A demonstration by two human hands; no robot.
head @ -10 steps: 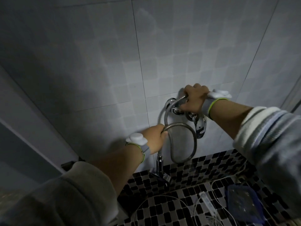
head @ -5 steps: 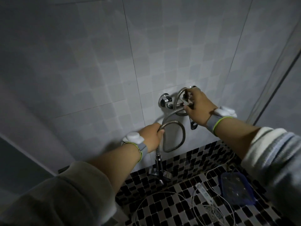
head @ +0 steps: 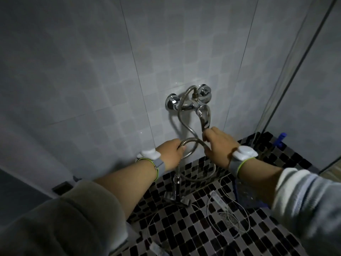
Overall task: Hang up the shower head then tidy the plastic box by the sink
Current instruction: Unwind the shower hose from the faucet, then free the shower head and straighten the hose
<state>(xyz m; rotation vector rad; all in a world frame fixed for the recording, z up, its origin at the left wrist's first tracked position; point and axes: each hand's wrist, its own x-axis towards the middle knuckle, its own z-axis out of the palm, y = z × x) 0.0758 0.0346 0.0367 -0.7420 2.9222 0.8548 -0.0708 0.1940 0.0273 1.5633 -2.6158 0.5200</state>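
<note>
Chrome gleams at the centre of the frame, where the shower head [head: 205, 115] hangs downward from the wall mixer [head: 188, 103] against pale grey tiles. Its ribbed metal hose [head: 186, 126] loops down in an S-curve. Left of centre, the left hand [head: 170, 151] is closed around the hose. Right of centre, the right hand [head: 218, 145] pinches the hose just below the shower head's lower end, fingers curled. At lower right, the blue plastic box [head: 247, 194] sits on the black-and-white mosaic counter [head: 184, 228], partly hidden by the right forearm, beside a white power strip [head: 218, 199].
</note>
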